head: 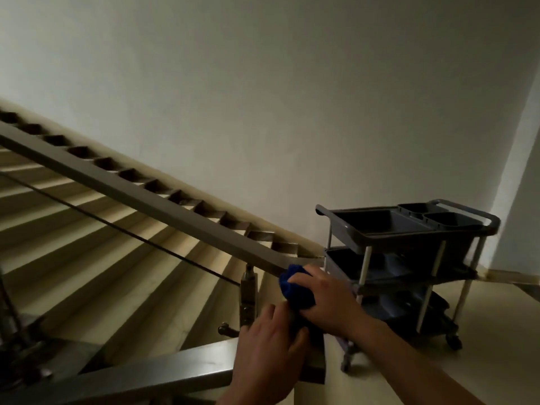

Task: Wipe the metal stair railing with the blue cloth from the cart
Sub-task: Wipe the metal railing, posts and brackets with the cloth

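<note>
- Head view: right hand (pixel 324 293) is clamping a bunched blue cloth (pixel 293 289), with fingers curled over the top and the cloth bulging out on the uphill side.
- Cloth is sitting wrapped on the grey square-section metal stair railing (pixel 146 197), at the low end of the sloping run, just above the bend.
- Left hand (pixel 268 352) is lying on the same railing just below the cloth, with its back to the camera and close to the right hand. Fingers are pointing uphill and the thumb is sitting on the far side of the rail. It's blurred, so I cannot tell whether it is clasping the rail or only resting on it.
- Railing is running from upper left down to centre, then turning into a lower flat run (pixel 117 372) heading off to bottom left.
- Steel clamp bracket (pixel 248 293) is standing under the rail, just left of the cloth. A thin dark line (pixel 117 223) is running below the rail, parallel to it.
- Beige stair treads (pixel 87 258) are climbing to the upper left behind the rail.
- Grey three-tier plastic cart (pixel 409 229) on castors is standing on the landing to the right, against the pale wall (pixel 292 97), close behind the right hand and clear of the rail.
</note>
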